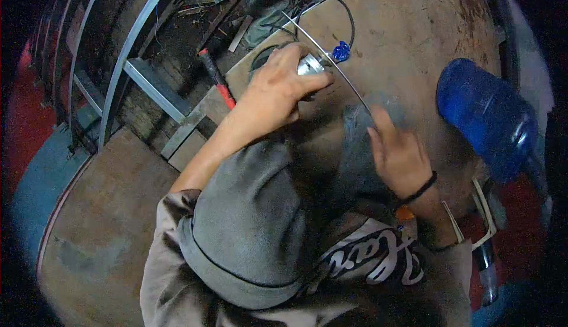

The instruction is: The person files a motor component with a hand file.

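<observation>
My left hand (284, 81) is wrapped round a power tool with a silver head (310, 65), which looks like an angle grinder; most of its body is hidden under the fingers. Across the end of that head runs a thin grey disc (350, 83), seen almost edge-on. At the disc's lower right edge is my right hand (402, 152), slightly blurred, its thumb and forefinger closed at the rim. A small crumpled blue thing (341, 51) lies just beyond the head, beside a looped black cable (353, 19). All this is over a worn brown board (408, 37).
Curved metal framing (131, 46) with crossbars stands at the left. A red-and-black handle (218, 78) lies near my left forearm. On the right are a shiny blue rounded object (485, 117) and a pale angled bracket (485, 220). Grey cloth (245, 209) fills the lower middle.
</observation>
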Tool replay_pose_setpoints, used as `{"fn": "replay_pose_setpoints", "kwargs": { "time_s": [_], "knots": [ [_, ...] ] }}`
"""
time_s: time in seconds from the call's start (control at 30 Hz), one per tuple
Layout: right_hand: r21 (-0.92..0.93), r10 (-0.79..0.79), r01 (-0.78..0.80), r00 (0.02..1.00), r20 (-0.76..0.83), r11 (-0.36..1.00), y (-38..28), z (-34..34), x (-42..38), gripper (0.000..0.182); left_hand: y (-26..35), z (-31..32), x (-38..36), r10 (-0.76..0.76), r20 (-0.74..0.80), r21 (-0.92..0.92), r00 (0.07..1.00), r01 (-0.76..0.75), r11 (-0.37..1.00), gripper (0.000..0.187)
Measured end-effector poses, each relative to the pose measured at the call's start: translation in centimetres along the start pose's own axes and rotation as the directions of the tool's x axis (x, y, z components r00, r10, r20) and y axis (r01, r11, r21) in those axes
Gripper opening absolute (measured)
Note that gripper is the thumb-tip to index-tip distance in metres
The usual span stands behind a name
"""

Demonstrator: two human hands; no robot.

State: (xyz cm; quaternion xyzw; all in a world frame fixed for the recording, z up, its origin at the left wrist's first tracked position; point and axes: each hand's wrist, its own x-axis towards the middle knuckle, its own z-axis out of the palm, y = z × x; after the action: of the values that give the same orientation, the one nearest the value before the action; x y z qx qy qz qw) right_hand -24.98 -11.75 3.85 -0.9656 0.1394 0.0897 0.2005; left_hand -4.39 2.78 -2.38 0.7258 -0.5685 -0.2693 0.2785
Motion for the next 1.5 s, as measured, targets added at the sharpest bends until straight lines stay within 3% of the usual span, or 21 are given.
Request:
{"fn": "replay_pose_setpoints", "kwargs": {
  "time_s": [0.07, 0.2, 0.27, 0.3, 0.37, 0.47, 0.53, 0.63, 0.67, 0.7, 0.73, 0.77, 0.83, 0.93, 0.97, 1.0, 1.03, 1.07, 1.13, 1.23, 1.5],
  "knots": [
    [0.176, 0.099, -0.141, 0.968, 0.230, 0.974, 0.6, -0.8, -2.2, 0.041, -0.1, -0.3, -0.1, -0.042, 0.023, -0.048, 0.999, 0.043, 0.998, 0.053],
    [0.222, 0.133, -0.186, 0.963, 0.234, 0.957, 0.2, -1.3, -2.7, 0.041, -0.2, 0.3, -0.2, 0.020, -0.016, -0.032, 1.000, -0.020, 0.999, 0.054],
    [-0.040, -0.025, 0.024, 0.999, -0.020, 0.999, -0.9, 0.4, 0.0, 0.037, -0.4, 0.8, -0.2, 0.083, -0.048, -0.040, 0.995, -0.085, 0.996, 0.053],
    [-0.056, -0.001, 0.000, 1.000, -0.031, 0.998, -1.2, 0.5, 1.3, 0.037, -0.3, 0.3, -0.1, 0.021, -0.069, -0.095, 0.997, -0.028, 0.995, 0.053],
    [0.084, 0.205, -0.251, 0.908, 0.366, 0.964, -1.5, 0.4, 3.8, 0.035, 0.2, -0.6, 0.1, -0.055, -0.068, -0.126, 0.996, 0.046, 0.991, 0.055],
    [0.122, 0.185, -0.224, 0.946, 0.267, 0.967, -1.0, -1.3, -1.9, 0.015, 0.6, -0.9, -0.3, -0.062, -0.029, -0.072, 0.998, 0.060, 0.996, 0.056],
    [0.134, 0.218, -0.264, 0.933, 0.286, 0.955, -1.2, -2.2, -2.4, 0.014, 0.8, -0.9, -0.1, -0.068, 0.046, -0.126, 0.997, 0.074, 0.989, 0.056],
    [0.066, 0.030, -0.032, 0.999, 0.032, 0.997, -1.2, 0.3, 1.4, 0.013, 0.4, -0.2, 0.6, -0.035, 0.038, -0.057, 0.999, 0.037, 0.998, 0.057],
    [0.007, 0.208, -0.221, 0.928, 0.310, 0.975, -2.1, 0.0, 5.1, 0.022, 0.6, -0.1, 0.5, -0.073, 0.062, -0.161, 0.995, 0.083, 0.983, 0.056],
    [0.001, 0.205, -0.213, 0.943, 0.260, 0.977, -2.1, -0.2, 5.2, 0.025, 0.8, -0.1, 0.5, -0.111, 0.086, -0.262, 0.990, 0.130, 0.956, 0.056],
    [-0.003, 0.185, -0.189, 0.957, 0.223, 0.982, -2.4, 0.0, 5.0, 0.027, 0.7, -0.3, 0.4, 0.006, 0.046, -0.061, 0.999, -0.004, 0.998, 0.056],
    [-0.014, 0.129, -0.128, 0.986, 0.110, 0.992, -2.0, 0.4, 2.1, 0.026, 0.9, -0.6, 0.2, -0.040, 0.101, -0.029, 0.994, 0.043, 0.999, 0.058],
    [0.065, 0.271, -0.313, 0.894, 0.355, 0.947, -2.1, -2.1, -1.2, 0.022, 0.5, -0.9, 0.3, -0.056, 0.078, -0.019, 0.995, 0.057, 0.998, 0.059],
    [0.044, 0.312, -0.359, 0.860, 0.404, 0.932, -2.3, -2.4, -1.2, 0.012, 0.5, -0.7, 0.7, -0.078, 0.043, -0.027, 0.996, 0.080, 0.996, 0.062],
    [0.021, 0.114, -0.115, 0.993, 0.042, 0.993, -2.4, -0.9, -0.5, 0.010, 0.8, -0.8, 0.7, -0.115, 0.064, -0.103, 0.991, 0.122, 0.987, 0.061],
    [0.143, 0.216, -0.238, 0.965, 0.150, 0.961, -2.5, 0.3, 2.7, 0.008, 1.0, -0.9, 0.9, -0.148, 0.077, -0.170, 0.986, 0.159, 0.972, 0.059],
    [0.064, 0.237, -0.266, 0.927, 0.290, 0.962, -2.7, 0.2, 5.9, 0.010, 0.7, -0.4, 0.5, -0.061, 0.061, -0.081, 0.996, 0.066, 0.995, 0.056],
    [0.046, 0.192, -0.203, 0.964, 0.185, 0.978, -3.0, 0.2, 6.6, 0.012, 0.2, -0.2, 0.4, 0.029, 0.049, 0.020, 0.998, -0.030, 0.999, 0.054],
    [0.066, 0.197, -0.206, 0.973, 0.122, 0.976, -3.1, 0.3, 7.1, 0.012, 1.1, -0.5, 0.4, -0.026, 0.059, 0.000, 0.998, 0.026, 1.000, 0.052],
    [0.060, 0.304, -0.323, 0.927, 0.218, 0.944, -3.7, -0.5, 7.0, 0.015, 0.8, -0.1, 0.6, -0.027, 0.075, -0.044, 0.997, 0.030, 0.999, 0.056],
    [0.021, 0.254, -0.261, 0.953, 0.166, 0.965, -2.7, 0.3, 6.4, 0.013, 1.2, -0.5, 0.7, -0.088, 0.088, -0.011, 0.992, 0.089, 0.996, 0.060]
  ]
}}
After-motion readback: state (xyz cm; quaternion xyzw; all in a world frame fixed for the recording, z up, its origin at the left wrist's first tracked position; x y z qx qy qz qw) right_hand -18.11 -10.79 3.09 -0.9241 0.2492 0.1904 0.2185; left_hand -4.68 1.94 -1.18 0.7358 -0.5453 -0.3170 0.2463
